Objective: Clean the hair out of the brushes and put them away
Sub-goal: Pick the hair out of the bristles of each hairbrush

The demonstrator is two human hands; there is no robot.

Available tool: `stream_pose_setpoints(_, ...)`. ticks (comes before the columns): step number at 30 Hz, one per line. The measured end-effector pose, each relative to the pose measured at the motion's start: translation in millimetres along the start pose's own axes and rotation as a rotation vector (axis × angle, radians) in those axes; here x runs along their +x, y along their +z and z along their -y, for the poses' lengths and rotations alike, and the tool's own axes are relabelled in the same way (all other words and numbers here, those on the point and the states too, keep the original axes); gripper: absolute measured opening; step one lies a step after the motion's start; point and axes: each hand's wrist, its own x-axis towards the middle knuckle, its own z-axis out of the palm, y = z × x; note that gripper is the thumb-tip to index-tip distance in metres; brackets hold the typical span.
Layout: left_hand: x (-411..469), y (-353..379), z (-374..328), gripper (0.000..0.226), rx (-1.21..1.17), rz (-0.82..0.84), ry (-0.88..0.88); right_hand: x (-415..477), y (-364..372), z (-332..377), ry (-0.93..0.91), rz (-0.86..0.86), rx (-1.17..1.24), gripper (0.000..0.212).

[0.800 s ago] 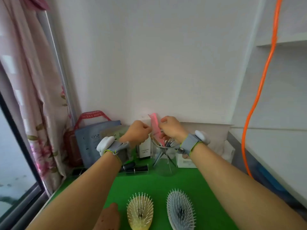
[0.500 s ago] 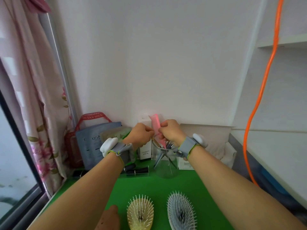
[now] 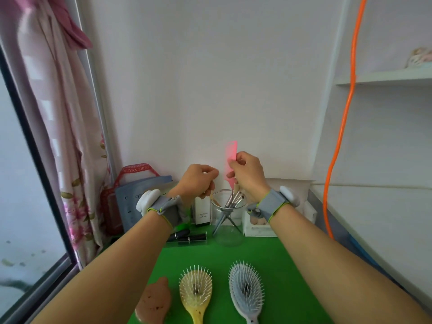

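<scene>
While our right hand (image 3: 247,176) pinches the pink comb (image 3: 231,150) upright, its long axis vertical above the glass cup (image 3: 228,235) at the far side, our left hand (image 3: 196,181) curls just left of it; whether it holds anything we cannot tell. The yellow brush (image 3: 196,288) and the grey brush (image 3: 246,288) lie near us on the green mat (image 3: 275,258), bristles up, handles toward us, well below both hands. We judge the grey one nearer our right hand.
</scene>
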Motion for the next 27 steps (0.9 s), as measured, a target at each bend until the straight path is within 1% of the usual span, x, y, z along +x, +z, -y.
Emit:
stream_pose_setpoints(3, -17.7, -2.7, -15.1, 0.027, -0.059, 0.015, -0.026, -16.0, -11.7, 24.5, -0.073, -0.040, 0.021, 0.015)
stream_pose_setpoints(5, -30.3, -4.4, -24.2, 0.034, -0.143, 0.051, -0.062, -28.3, -18.0, 39.1, -0.118, -0.049, 0.045, 0.014)
stream_pose_setpoints(8, -51.7, -6.0, -34.4, 0.043, -0.229, 0.152, -0.117, -50.0, -27.0, 58.0, -0.160, -0.040, 0.069, 0.013)
stream_pose_setpoints(11, -65.6, -5.5, -38.7, 0.053, -0.304, 0.251, -0.129, -73.6, -32.5, 70.0, -0.192, -0.015, 0.079, 0.010)
stream_pose_setpoints(13, -77.1, -4.0, -40.7, 0.049, -0.376, 0.275, -0.127, -90.7, -35.0, 73.9, -0.204, 0.008, 0.065, 0.009)
stream_pose_setpoints(15, -88.0, -2.4, -41.6, 0.034, -0.429, 0.298, -0.129, -105.1, -37.3, 74.8, -0.215, 0.041, 0.048, 0.009)
stream_pose_setpoints(16, -94.0, -1.9, -42.3, 0.030, -0.458, 0.304, -0.143, -111.8, -38.7, 74.7, -0.217, 0.061, 0.045, 0.009)
stream_pose_setpoints(18, -98.6, -1.3, -40.8, 0.027, -0.531, 0.311, -0.186, -119.7, -40.1, 72.9, -0.216, 0.107, 0.068, 0.009)
stream_pose_setpoints(20, -106.1, -0.8, -40.7, 0.019, -0.592, 0.308, -0.214, -129.5, -43.9, 72.4, -0.211, 0.163, 0.079, 0.017)
stream_pose_setpoints(21, -110.8, -0.2, -41.0, 0.015, -0.607, 0.300, -0.219, -134.4, -46.2, 71.9, -0.200, 0.191, 0.085, 0.017)
stream_pose_setpoints(22, -114.4, 0.4, -41.4, 0.013, -0.620, 0.294, -0.223, -137.4, -48.5, 70.5, -0.187, 0.212, 0.085, 0.011)
stream_pose_setpoints(23, -116.1, 0.6, -41.4, 0.012, -0.630, 0.286, -0.231, -138.8, -50.2, 67.7, -0.185, 0.224, 0.073, 0.013)
stream_pose_setpoints(24, -118.9, 1.3, -41.7, 0.011, -0.642, 0.278, -0.245, -139.1, -52.0, 63.3, -0.188, 0.223, 0.048, 0.028)
stream_pose_setpoints(25, -120.6, 1.9, -41.9, 0.012, -0.640, 0.271, -0.259, -139.5, -53.8, 59.1, -0.175, 0.212, 0.034, 0.039)
stream_pose_setpoints(26, -122.5, 2.5, -41.7, 0.015, -0.616, 0.270, -0.267, -139.8, -55.6, 55.6, -0.154, 0.197, 0.028, 0.041)
stream_pose_setpoints(27, -124.3, 3.6, -41.1, 0.016, -0.575, 0.269, -0.266, -139.9, -57.3, 52.4, -0.123, 0.180, 0.032, 0.037)
